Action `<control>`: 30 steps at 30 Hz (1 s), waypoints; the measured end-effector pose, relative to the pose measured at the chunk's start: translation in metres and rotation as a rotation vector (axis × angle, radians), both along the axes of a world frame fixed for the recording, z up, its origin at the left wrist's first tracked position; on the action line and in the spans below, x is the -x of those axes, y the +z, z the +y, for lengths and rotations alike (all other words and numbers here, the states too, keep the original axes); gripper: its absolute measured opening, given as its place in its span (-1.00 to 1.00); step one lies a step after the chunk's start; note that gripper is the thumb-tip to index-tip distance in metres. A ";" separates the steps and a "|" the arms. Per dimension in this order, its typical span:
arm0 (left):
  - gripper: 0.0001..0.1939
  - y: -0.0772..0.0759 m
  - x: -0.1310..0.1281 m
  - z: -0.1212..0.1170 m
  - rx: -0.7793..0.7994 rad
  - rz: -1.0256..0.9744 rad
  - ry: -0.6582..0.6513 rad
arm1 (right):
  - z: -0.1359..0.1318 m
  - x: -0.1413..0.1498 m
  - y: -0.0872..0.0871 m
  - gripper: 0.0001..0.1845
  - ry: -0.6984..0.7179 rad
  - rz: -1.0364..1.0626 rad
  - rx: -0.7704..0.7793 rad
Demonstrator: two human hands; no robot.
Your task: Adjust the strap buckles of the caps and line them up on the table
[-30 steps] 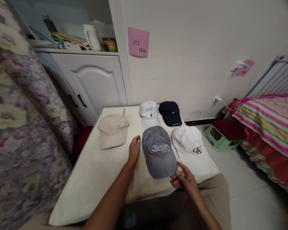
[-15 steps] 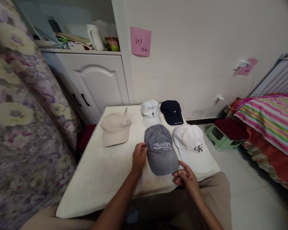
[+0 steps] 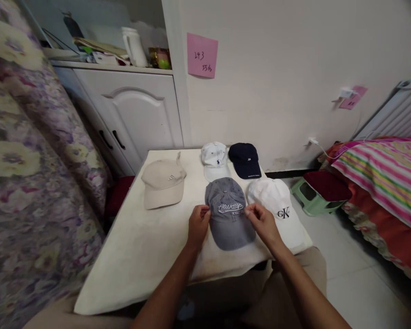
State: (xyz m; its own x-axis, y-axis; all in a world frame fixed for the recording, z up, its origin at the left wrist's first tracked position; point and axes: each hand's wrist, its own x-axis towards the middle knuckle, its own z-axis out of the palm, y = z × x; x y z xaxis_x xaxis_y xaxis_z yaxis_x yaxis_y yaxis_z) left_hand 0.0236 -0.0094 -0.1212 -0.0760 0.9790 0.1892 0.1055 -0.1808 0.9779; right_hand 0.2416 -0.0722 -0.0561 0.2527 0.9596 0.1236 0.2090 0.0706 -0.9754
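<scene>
A grey baseball cap (image 3: 231,230) with white lettering lies on the table, its brim toward me. My left hand (image 3: 199,220) pinches its left edge, where crown and brim meet. At the opposite edge, my right hand (image 3: 261,219) has its fingers closed on the cap's side, in front of part of a white cap (image 3: 289,228) with black "CK" letters. Behind the grey cap sit a small white cap (image 3: 214,157) with a dark emblem and a navy cap (image 3: 244,157). Off to the left rests a beige cap (image 3: 162,183).
The table (image 3: 137,256) has a cream cover and stands against the wall. A white cabinet (image 3: 133,114) is behind it on the left, beside a floral curtain (image 3: 37,192). To the right are a green stool (image 3: 308,201) and a bed (image 3: 390,169) with striped bedding.
My right hand has moved up from the brim's front right corner to the right side of the grey cap. My left hand keeps its place on the left edge.
</scene>
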 end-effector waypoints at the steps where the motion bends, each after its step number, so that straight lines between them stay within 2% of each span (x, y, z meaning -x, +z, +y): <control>1: -0.91 0.000 0.000 0.000 0.005 -0.012 0.001 | 0.011 0.001 0.007 -0.78 0.017 -0.017 -0.017; 4: -0.93 0.002 0.002 0.000 0.023 -0.063 0.018 | 0.025 0.015 0.022 -0.77 0.063 -0.044 -0.042; 7: -0.94 0.002 0.005 0.002 0.047 -0.141 0.034 | 0.003 0.047 0.020 -0.73 0.136 -0.052 -0.041; 9: -0.94 0.001 0.007 0.003 0.068 -0.214 0.035 | -0.023 0.075 0.008 -0.72 0.262 -0.065 -0.011; 12: -0.92 0.000 0.011 0.004 0.106 -0.359 0.034 | -0.058 0.114 -0.021 -0.75 0.461 -0.118 0.030; 15: -0.85 0.001 0.020 0.000 0.139 -0.554 0.051 | -0.071 0.137 -0.045 -0.79 0.530 -0.191 0.064; 18: -0.79 0.002 0.036 -0.006 0.169 -0.759 0.089 | -0.068 0.142 -0.057 -0.80 0.524 -0.249 0.061; 23: -0.80 0.003 0.064 -0.006 0.222 -1.003 0.189 | -0.061 0.139 -0.059 -0.81 0.526 -0.274 0.045; 27: -0.87 0.003 0.079 0.018 0.242 -1.143 0.252 | -0.062 0.138 -0.063 -0.81 0.544 -0.253 0.033; 30: -0.82 0.007 0.088 0.040 0.244 -1.230 0.275 | -0.061 0.137 -0.065 -0.80 0.560 -0.225 0.027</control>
